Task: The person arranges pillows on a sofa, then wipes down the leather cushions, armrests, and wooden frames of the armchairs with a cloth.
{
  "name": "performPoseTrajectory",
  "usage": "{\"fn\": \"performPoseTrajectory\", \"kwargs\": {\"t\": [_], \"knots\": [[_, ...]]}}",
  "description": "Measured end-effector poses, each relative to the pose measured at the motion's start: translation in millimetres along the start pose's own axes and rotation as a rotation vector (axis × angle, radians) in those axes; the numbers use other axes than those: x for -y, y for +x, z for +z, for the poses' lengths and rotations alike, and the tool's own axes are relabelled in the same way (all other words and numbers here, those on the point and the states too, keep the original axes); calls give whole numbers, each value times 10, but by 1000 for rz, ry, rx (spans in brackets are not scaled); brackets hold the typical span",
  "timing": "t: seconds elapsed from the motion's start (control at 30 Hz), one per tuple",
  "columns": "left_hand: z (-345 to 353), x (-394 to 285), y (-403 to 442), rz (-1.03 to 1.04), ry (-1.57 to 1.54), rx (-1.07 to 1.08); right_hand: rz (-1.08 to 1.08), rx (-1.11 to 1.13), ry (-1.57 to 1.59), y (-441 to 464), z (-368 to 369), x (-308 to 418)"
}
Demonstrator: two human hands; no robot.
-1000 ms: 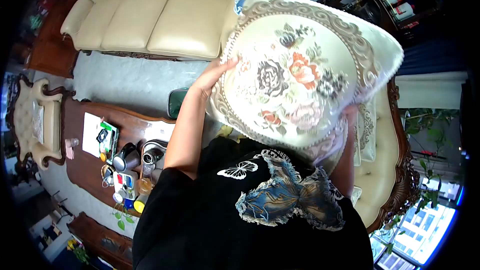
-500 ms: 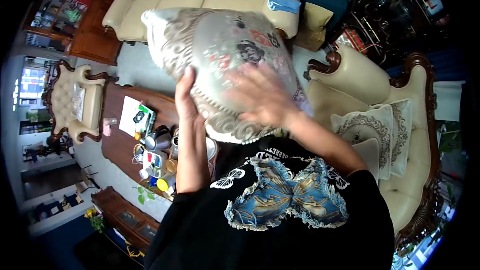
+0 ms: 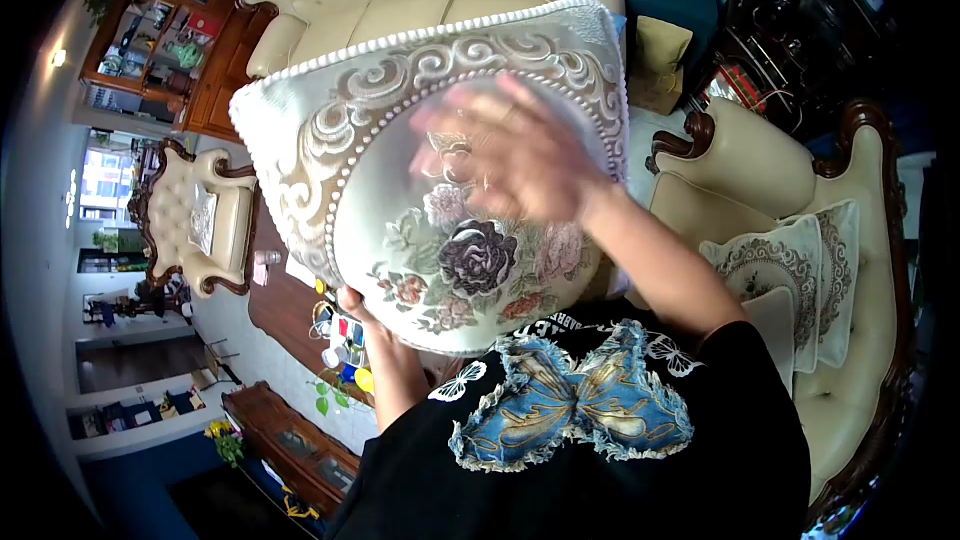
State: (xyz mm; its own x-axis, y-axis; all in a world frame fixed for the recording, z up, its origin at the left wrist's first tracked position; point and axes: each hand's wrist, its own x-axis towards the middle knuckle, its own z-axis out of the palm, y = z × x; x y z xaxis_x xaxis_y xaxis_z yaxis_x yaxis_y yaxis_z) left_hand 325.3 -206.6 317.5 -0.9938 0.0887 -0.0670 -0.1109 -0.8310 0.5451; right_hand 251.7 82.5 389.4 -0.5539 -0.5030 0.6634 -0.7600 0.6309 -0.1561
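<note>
A cream cushion (image 3: 470, 255) with embroidered roses, beige scrollwork and a beaded border is held up in front of my chest. My left hand (image 3: 362, 312) grips its lower left edge; the thumb side shows while the other fingers are hidden behind the cushion. Over the embroidered oval face is my right hand (image 3: 515, 155), open, fingers spread and blurred by motion. Whether its palm touches the fabric I cannot tell.
A tufted cream sofa (image 3: 400, 20) stands at the back, and another sofa (image 3: 850, 410) at the right carries several cushions (image 3: 765, 270). Behind the held cushion, a wooden coffee table (image 3: 285, 315) bears a cluster of small items. An armchair (image 3: 195, 205) stands at the left.
The cushion has turned, so its roses now lie toward my body, and it fills more of the view. My left hand has shifted lower along its edge. My right hand moved slightly up its face.
</note>
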Motion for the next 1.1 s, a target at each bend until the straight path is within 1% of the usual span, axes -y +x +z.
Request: {"fn": "performPoseTrajectory", "kwargs": {"t": [0.03, 0.07, 0.1, 0.13, 0.17, 0.23, 0.27, 0.3, 0.37, 0.43, 0.5, 0.53, 0.57, 0.6, 0.63, 0.67, 0.7, 0.73, 0.77, 0.8, 0.83, 0.87, 0.9, 0.93, 0.97, 1.0, 1.03, 1.07, 1.1], "knots": [[-4, -6, -27, -5, 17, 1, 268, -132, 199, -265, 175, -270], [-26, -15, -64, -9, 19, 3, 520, -22, 51, -564, 96, -603], [-68, -12, -77, -17, 22, 7, 857, 40, 38, -1007, 234, -939], [-124, -14, -86, -20, 23, 15, 1348, 476, 309, -1489, 231, -1320], [-175, -1, -87, -30, 21, 19, 1341, 474, 301, -1663, 91, -1365], [-256, -5, -65, -51, 14, 46, 1364, -227, 84, -1861, -85, -1232], [-276, 9, -52, -72, 2, 53, 1150, -358, 127, -1500, -271, -940], [-290, 34, -38, -93, -18, 57, 933, -483, 171, -956, -506, -569], [-273, 107, -29, -127, -59, 64, 559, -360, 179, -465, -621, 27], [-240, 203, -17, -160, -110, 81, 116, -150, 30, -739, -311, 246], [-223, 264, 5, -192, -157, 102, 415, -65, 151, -1326, 39, 214], [-238, 274, 14, -209, -178, 118, 770, -77, 103, -1819, 313, 133], [-281, 277, 14, -234, -195, 135, 1344, 300, 389, -2689, 660, -80], [-354, 295, 42, -272, -225, 166, 1789, 147, 997, -3634, 1005, -345], [-390, 309, 62, -310, -252, 196, 1860, 33, 1000, -3036, 424, 40], [-388, 340, 81, -348, -283, 227, 1738, -76, 972, -3188, 359, 26], [-331, 350, 102, -391, -321, 249, 1720, -46, 965, -3145, 311, -46], [-71, 317, 105, -426, -337, 213, 1588, -173, 1070, -3073, 254, -115], [-41, 360, 111, -478, -382, 262, 1455, -306, 1165, -3034, 185, -160], [-46, 408, 144, -415, -244, 260, 1390, -358, 1248, -2810, 133, -154], [-39, 463, 168, -350, -107, 254, 1385, -346, 1236, -2972, 142, -261], [182, 415, 156, -380, 12, 192, 1279, -497, 1873, -3319, 208, -432], [316, 351, 194, -341, 144, 261, 1480, -683, 1670, -3289, 192, -459], [463, 219, 219, -351, 327, 333, 1669, -840, 1429, -3258, 175, -488], [537, 69, 277, -364, 518, 409, 1659, -856, 1419, -3298, 63, -488], [521, -6, 371, -321, 705, 520, 1432, -827, 1675, -3369, -78, -489], [526, -52, 485, 40, 1175, 488, 1359, -833, 1644, -3190, -223, -403], [578, -41, 521, 254, 1273, 313, 1287, -842, 1613, -2998, -370, -313], [707, -42, 535, 469, 1353, 130, 1289, -858, 1597, -2645, -518, -151]]}}
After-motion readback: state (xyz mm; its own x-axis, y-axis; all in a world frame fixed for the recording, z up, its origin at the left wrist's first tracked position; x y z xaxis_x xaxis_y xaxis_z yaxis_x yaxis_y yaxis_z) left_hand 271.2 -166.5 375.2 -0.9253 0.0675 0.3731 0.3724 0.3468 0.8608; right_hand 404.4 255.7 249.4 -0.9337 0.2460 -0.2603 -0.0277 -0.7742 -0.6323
